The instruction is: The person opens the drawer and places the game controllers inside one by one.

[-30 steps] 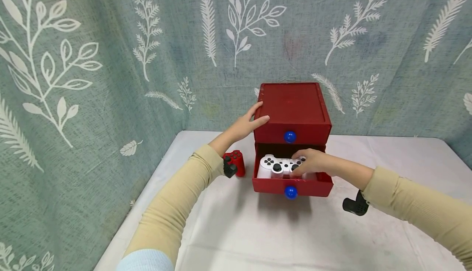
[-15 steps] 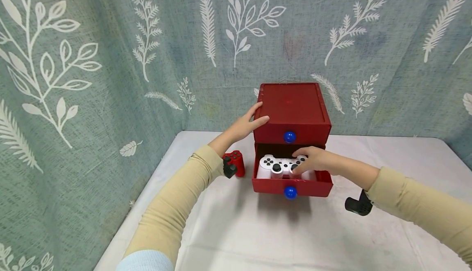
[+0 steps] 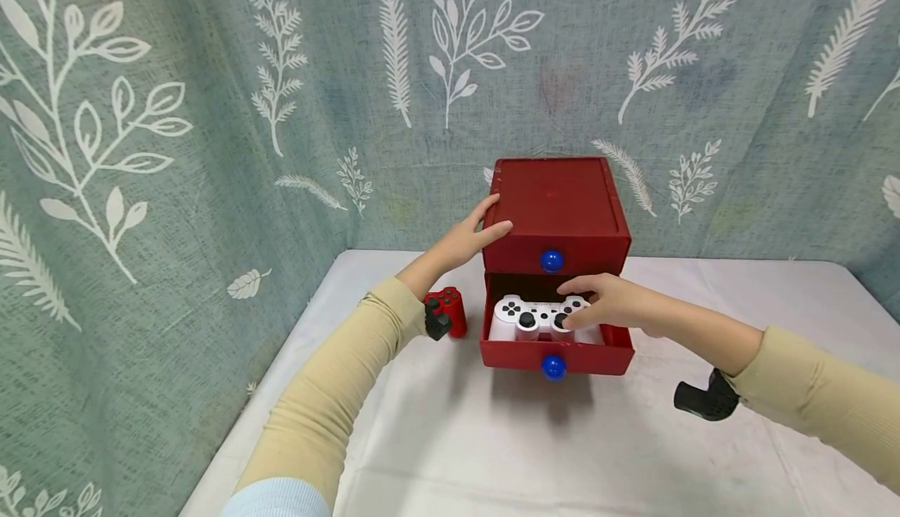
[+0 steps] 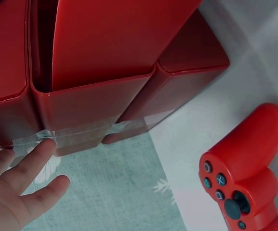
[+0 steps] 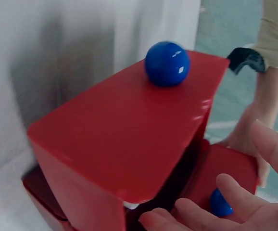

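A red two-drawer box [image 3: 555, 197] stands on the table with its lower drawer [image 3: 520, 355] pulled out. Inside that drawer lies a white game controller [image 3: 511, 312], its sticks and buttons facing up. My right hand [image 3: 610, 302] is over the controller's right end, thumb and fingers apart; in the right wrist view the spread fingers [image 5: 204, 219] grip nothing. At the box's upper left edge, my left hand [image 3: 467, 240] has its fingers extended along the side and front corner. The left wrist view shows the left hand [image 4: 14, 187] beside the red wall.
A red game controller [image 3: 451, 310] is on the table left of the box, partly hidden by the left forearm. Blue round knobs [image 3: 553, 368] stick out from both drawer fronts. A leaf-patterned curtain [image 3: 316, 95] hangs behind and to the left of the white table [image 3: 562, 454].
My right hand has loosened from the white controller and drawn up and slightly right, with its forearm shifting right. The left hand stays at the box; the white controller remains in the drawer.
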{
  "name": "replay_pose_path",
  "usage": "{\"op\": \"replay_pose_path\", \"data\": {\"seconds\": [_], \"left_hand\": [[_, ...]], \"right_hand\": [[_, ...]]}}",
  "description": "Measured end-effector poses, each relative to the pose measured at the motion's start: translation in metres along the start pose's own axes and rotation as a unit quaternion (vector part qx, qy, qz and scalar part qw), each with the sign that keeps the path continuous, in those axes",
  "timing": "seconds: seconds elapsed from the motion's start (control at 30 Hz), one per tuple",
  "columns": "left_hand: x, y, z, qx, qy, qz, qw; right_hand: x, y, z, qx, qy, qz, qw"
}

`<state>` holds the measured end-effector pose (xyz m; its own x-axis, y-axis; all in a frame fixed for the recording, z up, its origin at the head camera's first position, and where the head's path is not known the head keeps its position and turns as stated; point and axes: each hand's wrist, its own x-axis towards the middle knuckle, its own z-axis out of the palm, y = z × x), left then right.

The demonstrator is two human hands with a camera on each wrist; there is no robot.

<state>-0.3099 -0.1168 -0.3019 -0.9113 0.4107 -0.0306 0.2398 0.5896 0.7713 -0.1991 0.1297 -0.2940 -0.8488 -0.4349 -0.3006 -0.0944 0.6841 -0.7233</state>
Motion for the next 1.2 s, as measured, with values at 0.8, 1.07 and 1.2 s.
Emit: {"op": "replay_pose_path", "data": {"seconds": [0.8, 1.07, 1.2], "left_hand": [[0.000, 0.001, 0.000, 0.002, 0.000, 0.000, 1.0000], [0.000, -0.001, 0.000, 0.002, 0.006, 0.002, 1.0000], [0.000, -0.001, 0.000, 0.002, 0.005, 0.002, 1.0000]], "right_hand": [[-0.046, 0.009, 0.031, 0.126, -0.053, -0.077, 0.9875], [-0.048, 0.022, 0.047, 0.135, -0.042, -0.079, 0.9868], [-0.045, 0.028, 0.053, 0.142, -0.039, -0.080, 0.9859]]}}
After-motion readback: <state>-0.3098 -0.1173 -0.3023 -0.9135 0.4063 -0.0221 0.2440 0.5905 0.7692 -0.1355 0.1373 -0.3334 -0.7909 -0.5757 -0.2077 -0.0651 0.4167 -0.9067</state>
